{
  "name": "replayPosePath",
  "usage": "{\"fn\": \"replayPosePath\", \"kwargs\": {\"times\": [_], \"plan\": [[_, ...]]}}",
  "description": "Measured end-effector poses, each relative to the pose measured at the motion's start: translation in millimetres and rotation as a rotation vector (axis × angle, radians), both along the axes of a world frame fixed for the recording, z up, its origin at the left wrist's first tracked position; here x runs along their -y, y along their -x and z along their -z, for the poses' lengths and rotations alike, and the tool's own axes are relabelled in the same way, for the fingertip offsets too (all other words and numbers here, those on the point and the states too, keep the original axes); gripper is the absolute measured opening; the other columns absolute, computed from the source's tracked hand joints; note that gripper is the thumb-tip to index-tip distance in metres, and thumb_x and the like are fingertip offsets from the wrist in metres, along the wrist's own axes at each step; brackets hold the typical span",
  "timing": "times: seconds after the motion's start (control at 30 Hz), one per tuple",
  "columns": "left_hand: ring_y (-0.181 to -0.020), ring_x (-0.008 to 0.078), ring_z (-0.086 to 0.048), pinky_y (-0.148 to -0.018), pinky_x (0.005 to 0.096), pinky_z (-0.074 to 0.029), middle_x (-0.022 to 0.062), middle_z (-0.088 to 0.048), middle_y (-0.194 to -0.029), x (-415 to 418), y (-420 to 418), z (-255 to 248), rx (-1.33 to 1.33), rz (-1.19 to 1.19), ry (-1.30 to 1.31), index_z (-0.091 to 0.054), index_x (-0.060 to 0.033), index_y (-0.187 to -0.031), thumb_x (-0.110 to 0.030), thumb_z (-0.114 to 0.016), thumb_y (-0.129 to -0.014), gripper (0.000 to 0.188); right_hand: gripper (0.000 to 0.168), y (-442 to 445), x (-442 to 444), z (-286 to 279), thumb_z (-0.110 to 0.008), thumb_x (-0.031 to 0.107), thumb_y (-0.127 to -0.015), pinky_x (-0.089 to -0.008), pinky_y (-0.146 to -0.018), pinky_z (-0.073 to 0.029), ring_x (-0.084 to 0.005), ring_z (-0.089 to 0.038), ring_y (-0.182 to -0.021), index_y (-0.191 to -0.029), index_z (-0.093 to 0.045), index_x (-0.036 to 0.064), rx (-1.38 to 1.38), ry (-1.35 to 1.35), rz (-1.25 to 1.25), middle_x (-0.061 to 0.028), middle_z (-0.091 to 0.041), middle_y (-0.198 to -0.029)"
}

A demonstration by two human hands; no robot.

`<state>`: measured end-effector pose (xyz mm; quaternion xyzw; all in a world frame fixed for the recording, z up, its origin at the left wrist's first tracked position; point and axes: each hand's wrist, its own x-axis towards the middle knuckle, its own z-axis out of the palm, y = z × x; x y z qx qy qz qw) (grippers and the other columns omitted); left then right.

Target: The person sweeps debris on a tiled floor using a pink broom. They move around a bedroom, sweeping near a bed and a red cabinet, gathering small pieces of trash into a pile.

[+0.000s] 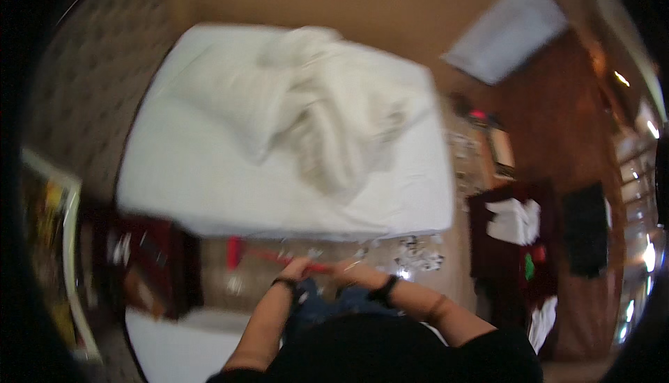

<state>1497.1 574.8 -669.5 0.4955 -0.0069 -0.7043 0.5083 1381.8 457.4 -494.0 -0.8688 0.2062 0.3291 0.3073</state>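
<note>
My left hand (296,269) and my right hand (350,270) are both closed around the red handle of a broom (266,255). The handle runs nearly level in front of my body, with the left hand closer to the red broom head (234,253). That head is near the floor by the bed's left front corner; blur hides whether it touches. Small pale and dark scraps (419,254) lie scattered on the floor (449,278) along the bed's near side, thickest to the right of my right hand.
Ahead is a bed (172,174) with crumpled white bedding (324,116). A dark red nightstand (183,263) stands left, and part of another white bed (183,341) shows behind it. On the right, a dark table (483,257) bears white cloth (515,221). A white panel-like object (507,30) is farther off.
</note>
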Motion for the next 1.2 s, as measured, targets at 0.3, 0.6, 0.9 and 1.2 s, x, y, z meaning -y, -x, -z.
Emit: {"fn": "replayPosePath", "kwargs": {"times": [0.3,0.6,0.9,1.2], "plan": [[-0.031,0.0102,-0.027,-0.031,0.0252,-0.022,-0.0002,-0.033,-0.043,-34.2,-28.3,-68.0,-0.017,-0.194,-0.261,-0.042,-0.0086,-0.056,-0.019,-0.047,-0.074,0.022,0.046,-54.6,-32.7,-97.9,-0.045,0.021,-0.077,-0.0409,-0.069,-0.042,-0.0364,-0.053,-0.079,-0.121,-0.035,0.019,-0.064,-0.030,-0.247,-0.0203,-0.056,-0.086],[-0.039,0.0182,-0.043,-0.033,0.0320,-0.028,0.0097,-0.045,-0.050,-75.2,-107.0,32.6,0.237,-0.250,-0.408,-0.050,-0.0030,-0.061,-0.021,-0.045,-0.068,0.020,0.040,-125.2,-59.1,45.3,-0.038,0.019,-0.080,-0.0426,-0.072,-0.043,-0.0354,-0.053,-0.087,-0.120,-0.035,0.019,0.030,-0.166,-0.280,-0.0184,-0.056,-0.094],[-0.039,0.0189,-0.042,-0.037,0.0320,-0.033,0.0060,-0.043,-0.048,28.8,-6.7,80.0,0.772,0.426,-0.007,-0.053,0.0005,-0.065,-0.020,-0.046,-0.073,0.023,0.042,-32.1,19.4,-0.9,-0.039,0.022,-0.080,-0.0434,-0.074,-0.041,-0.0388,-0.052,-0.085,-0.122,-0.034,0.018,-0.137,0.048,-0.223,-0.0227,-0.054,-0.093],[-0.035,0.0136,-0.034,-0.033,0.0258,-0.030,0.0014,-0.039,-0.047,94.8,70.0,-28.2,-0.161,0.213,0.028,-0.046,-0.0111,-0.059,-0.022,-0.049,-0.073,0.018,0.041,28.4,61.9,-105.4,-0.046,0.016,-0.077,-0.0398,-0.076,-0.041,-0.0359,-0.051,-0.090,-0.118,-0.041,0.013,-0.214,-0.014,-0.035,-0.0205,-0.054,-0.097]]}}
